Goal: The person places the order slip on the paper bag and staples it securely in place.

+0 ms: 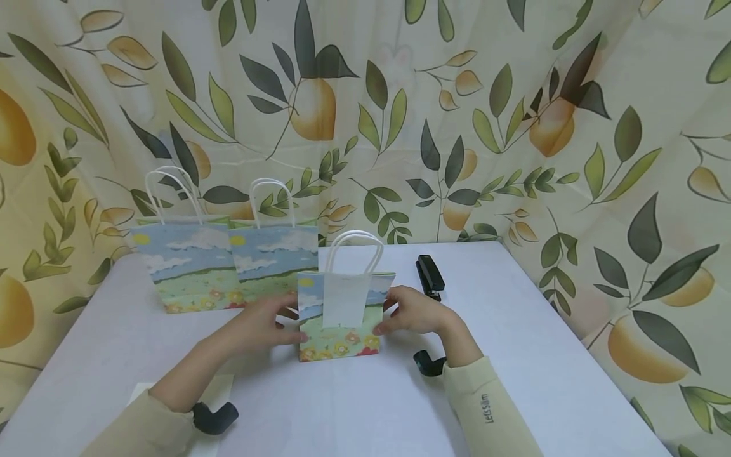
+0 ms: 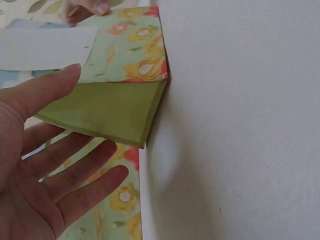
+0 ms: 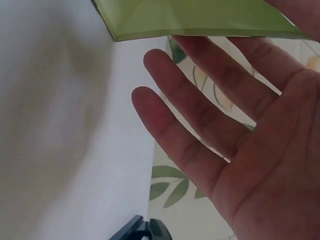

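Observation:
A small paper gift bag (image 1: 339, 343), printed with sky, meadow and flowers, stands upright on the table with white handles and a blank white card (image 1: 345, 301) against its front. My left hand (image 1: 259, 327) holds its left side. In the left wrist view the thumb (image 2: 62, 82) lies at the front edge and the fingers reach the back edge of the green side panel (image 2: 110, 110). My right hand (image 1: 414, 311) holds the right side, thumb in front. The right wrist view shows fingertips at the panel's back edge, with the lower fingers spread off it.
Two similar gift bags (image 1: 188, 260) (image 1: 274, 254) stand behind to the left. A black stapler (image 1: 430, 276) lies at the back right. White paper (image 1: 219, 393) lies under my left forearm. A patterned curtain (image 1: 377, 127) hangs behind the white table (image 1: 514, 355).

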`<state>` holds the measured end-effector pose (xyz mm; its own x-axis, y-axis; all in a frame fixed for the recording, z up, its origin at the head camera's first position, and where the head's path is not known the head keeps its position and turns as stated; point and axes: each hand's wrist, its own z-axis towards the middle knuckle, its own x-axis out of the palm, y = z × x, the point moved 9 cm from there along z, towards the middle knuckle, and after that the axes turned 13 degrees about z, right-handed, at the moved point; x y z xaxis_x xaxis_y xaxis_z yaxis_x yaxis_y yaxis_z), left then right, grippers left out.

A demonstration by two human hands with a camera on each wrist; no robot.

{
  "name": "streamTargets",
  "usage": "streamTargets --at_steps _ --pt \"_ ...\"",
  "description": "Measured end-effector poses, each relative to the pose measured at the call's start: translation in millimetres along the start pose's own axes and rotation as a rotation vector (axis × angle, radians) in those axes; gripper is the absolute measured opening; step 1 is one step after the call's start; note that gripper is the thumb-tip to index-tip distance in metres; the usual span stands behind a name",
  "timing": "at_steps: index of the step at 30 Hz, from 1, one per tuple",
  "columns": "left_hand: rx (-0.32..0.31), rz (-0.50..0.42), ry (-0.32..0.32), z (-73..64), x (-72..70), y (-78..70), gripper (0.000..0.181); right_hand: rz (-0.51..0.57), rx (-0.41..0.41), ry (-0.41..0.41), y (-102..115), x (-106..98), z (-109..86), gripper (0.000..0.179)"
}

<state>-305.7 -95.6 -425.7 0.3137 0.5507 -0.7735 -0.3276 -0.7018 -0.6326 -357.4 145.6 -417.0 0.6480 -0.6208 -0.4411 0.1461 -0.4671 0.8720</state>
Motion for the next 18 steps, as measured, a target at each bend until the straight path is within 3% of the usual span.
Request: streamTargets --at_steps 8,13,18 --pt "-0.022 0.021 -0.046 4.6 -1.7 -6.0 0.048 -0.036 0.026 -0.039 -2 -12 -5.6 0.044" --pt "-0.038 -0.017 -0.089 11.3 -4.4 -13.3 0.05 -0.007 0.025 -0.07 -2 -25 -11.5 0.044" --pt "-0.035 -0.036 -0.166 17.5 -9.8 -22.8 0.055 0.026 0.028 -0.108 -4 -39 -17.0 0.045"
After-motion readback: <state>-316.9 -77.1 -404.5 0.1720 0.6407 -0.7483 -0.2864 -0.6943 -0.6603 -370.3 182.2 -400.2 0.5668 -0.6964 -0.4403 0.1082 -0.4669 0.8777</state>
